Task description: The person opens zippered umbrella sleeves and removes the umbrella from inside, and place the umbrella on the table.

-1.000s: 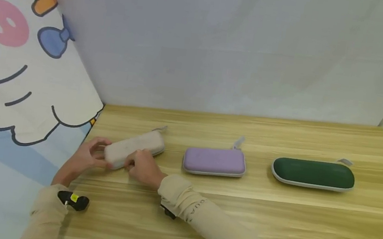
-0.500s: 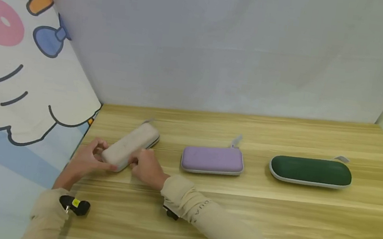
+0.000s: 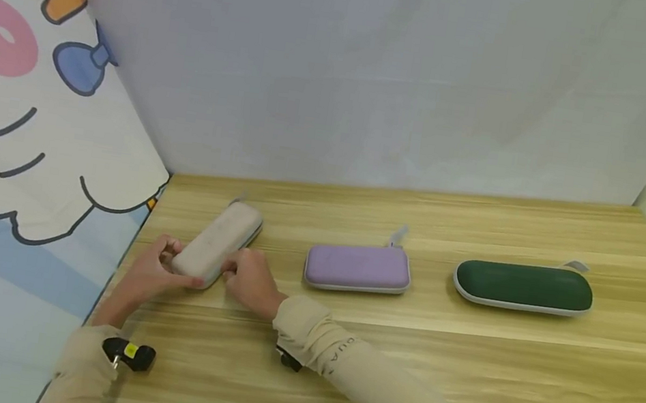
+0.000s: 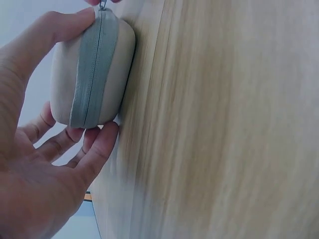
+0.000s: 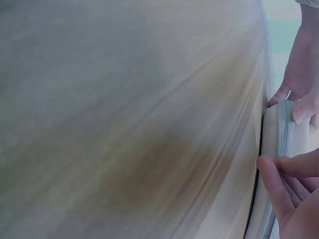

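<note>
Rising at the far side, a pale grey backdrop stands behind a wood-grained table, with a cartoon-printed panel along the left. A dark green case lies on the table at right, a purple case in the middle, and a beige case at left, slanting from near left to far right. The left hand grips the beige case's near end between thumb and fingers. The right hand, fingers curled, pinches a zip pull at the beige case's right side, near that end. Small tabs stick out at the far side of all three cases.
</note>
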Demonstrator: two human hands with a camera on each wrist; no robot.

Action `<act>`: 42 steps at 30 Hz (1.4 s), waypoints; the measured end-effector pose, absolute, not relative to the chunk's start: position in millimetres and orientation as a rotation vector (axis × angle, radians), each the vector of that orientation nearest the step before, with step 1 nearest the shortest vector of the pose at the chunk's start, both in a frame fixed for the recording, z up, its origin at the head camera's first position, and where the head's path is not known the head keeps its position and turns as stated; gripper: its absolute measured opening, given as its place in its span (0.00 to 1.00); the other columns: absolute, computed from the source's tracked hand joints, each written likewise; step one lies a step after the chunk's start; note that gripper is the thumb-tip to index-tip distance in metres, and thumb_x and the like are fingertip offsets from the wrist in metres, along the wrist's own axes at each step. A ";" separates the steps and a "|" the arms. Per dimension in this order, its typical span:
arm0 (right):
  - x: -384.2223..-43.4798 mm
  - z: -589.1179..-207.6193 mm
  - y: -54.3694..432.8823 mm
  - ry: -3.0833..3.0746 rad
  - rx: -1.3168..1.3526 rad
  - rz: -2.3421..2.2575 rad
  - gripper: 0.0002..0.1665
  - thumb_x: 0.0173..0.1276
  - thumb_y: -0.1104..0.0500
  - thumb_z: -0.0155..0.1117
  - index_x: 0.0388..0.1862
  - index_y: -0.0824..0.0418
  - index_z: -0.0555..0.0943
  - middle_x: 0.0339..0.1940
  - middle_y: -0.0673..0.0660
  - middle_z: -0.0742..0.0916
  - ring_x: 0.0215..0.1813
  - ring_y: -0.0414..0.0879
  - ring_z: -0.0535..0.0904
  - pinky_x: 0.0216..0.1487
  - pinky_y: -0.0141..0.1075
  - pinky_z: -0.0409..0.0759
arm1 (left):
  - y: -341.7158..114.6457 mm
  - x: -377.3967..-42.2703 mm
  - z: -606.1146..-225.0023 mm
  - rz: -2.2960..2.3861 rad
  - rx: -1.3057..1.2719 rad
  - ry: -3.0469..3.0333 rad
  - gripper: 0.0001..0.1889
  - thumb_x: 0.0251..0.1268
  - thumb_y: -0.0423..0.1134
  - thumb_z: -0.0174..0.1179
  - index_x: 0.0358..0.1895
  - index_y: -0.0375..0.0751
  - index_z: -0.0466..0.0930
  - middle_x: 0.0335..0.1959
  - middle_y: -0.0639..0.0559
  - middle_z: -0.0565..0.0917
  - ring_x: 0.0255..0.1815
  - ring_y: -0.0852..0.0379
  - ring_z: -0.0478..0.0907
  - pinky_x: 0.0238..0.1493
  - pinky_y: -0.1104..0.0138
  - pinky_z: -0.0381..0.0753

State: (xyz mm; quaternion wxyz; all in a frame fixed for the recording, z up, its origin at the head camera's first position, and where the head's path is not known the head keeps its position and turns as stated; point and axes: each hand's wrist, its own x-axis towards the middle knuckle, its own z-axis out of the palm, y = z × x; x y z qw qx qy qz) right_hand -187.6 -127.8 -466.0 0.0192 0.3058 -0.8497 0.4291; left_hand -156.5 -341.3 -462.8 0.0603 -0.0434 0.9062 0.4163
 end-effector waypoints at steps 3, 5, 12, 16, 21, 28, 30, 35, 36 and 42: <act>-188.1 -466.1 -128.2 -2.650 0.915 1.330 0.08 0.54 0.73 0.63 0.26 0.65 0.87 0.26 0.52 0.87 0.26 0.34 0.74 0.27 0.21 0.71 | -338.7 -154.9 -461.9 1.237 -0.157 2.751 0.40 0.40 0.55 0.76 0.46 0.41 0.56 0.45 0.42 0.69 0.43 0.48 0.68 0.40 0.61 0.67; -188.4 -466.1 -128.5 -2.657 0.898 1.330 0.08 0.54 0.73 0.63 0.26 0.65 0.87 0.25 0.52 0.87 0.26 0.35 0.74 0.27 0.21 0.71 | -336.4 -153.9 -460.9 1.223 -0.171 2.760 0.40 0.40 0.56 0.75 0.45 0.40 0.56 0.42 0.42 0.68 0.41 0.48 0.67 0.39 0.61 0.66; -190.1 -465.1 -127.2 -2.636 0.883 1.380 0.08 0.52 0.77 0.62 0.25 0.68 0.86 0.26 0.58 0.87 0.26 0.38 0.77 0.27 0.22 0.71 | -328.0 -152.2 -458.6 1.149 -0.223 2.818 0.39 0.40 0.59 0.74 0.43 0.40 0.58 0.40 0.43 0.67 0.38 0.49 0.66 0.36 0.62 0.66; -191.8 -464.4 -125.3 -2.632 0.898 1.378 0.09 0.50 0.77 0.61 0.25 0.68 0.86 0.25 0.58 0.87 0.25 0.36 0.74 0.26 0.22 0.71 | -324.5 -152.2 -459.9 1.138 -0.237 2.855 0.38 0.38 0.59 0.75 0.41 0.40 0.59 0.38 0.44 0.68 0.37 0.50 0.66 0.36 0.63 0.66; -192.9 -465.6 -124.4 -2.633 0.913 1.348 0.09 0.50 0.77 0.61 0.24 0.68 0.86 0.25 0.57 0.87 0.26 0.39 0.78 0.26 0.21 0.71 | -320.3 -150.1 -461.2 1.133 -0.267 2.886 0.38 0.36 0.60 0.75 0.39 0.39 0.61 0.36 0.44 0.69 0.36 0.50 0.66 0.35 0.63 0.67; -195.6 -472.6 -122.3 -2.565 1.009 1.316 0.11 0.46 0.76 0.59 0.22 0.66 0.86 0.21 0.54 0.85 0.23 0.36 0.74 0.24 0.23 0.70 | -310.7 -147.7 -459.3 1.073 -0.384 2.906 0.40 0.35 0.63 0.74 0.41 0.37 0.64 0.39 0.43 0.73 0.40 0.49 0.69 0.36 0.64 0.68; -195.5 -472.2 -121.1 -2.567 1.026 1.313 0.12 0.46 0.76 0.59 0.22 0.66 0.86 0.21 0.53 0.85 0.24 0.36 0.75 0.25 0.22 0.70 | -308.2 -146.9 -459.4 1.076 -0.407 2.908 0.40 0.35 0.63 0.74 0.41 0.37 0.64 0.39 0.42 0.72 0.40 0.49 0.69 0.36 0.64 0.68; -192.4 -466.0 -118.6 -2.615 1.055 1.307 0.10 0.46 0.76 0.62 0.24 0.67 0.87 0.23 0.55 0.86 0.25 0.36 0.76 0.27 0.20 0.71 | -303.0 -143.5 -459.7 1.148 -0.447 2.894 0.40 0.36 0.62 0.74 0.42 0.38 0.61 0.41 0.42 0.71 0.42 0.49 0.68 0.37 0.63 0.67; -192.2 -466.3 -118.6 -2.622 1.061 1.310 0.10 0.47 0.76 0.63 0.24 0.67 0.87 0.24 0.55 0.86 0.25 0.36 0.76 0.27 0.20 0.70 | -302.0 -142.8 -459.9 1.166 -0.451 2.893 0.41 0.37 0.62 0.74 0.43 0.38 0.61 0.42 0.42 0.70 0.43 0.49 0.68 0.38 0.62 0.68; -191.1 -466.8 -117.4 -2.657 1.061 1.345 0.10 0.48 0.77 0.63 0.25 0.67 0.86 0.25 0.56 0.86 0.26 0.36 0.75 0.27 0.20 0.70 | -297.4 -141.2 -462.8 1.250 -0.481 2.905 0.44 0.35 0.61 0.75 0.50 0.37 0.60 0.47 0.41 0.70 0.46 0.48 0.69 0.42 0.61 0.69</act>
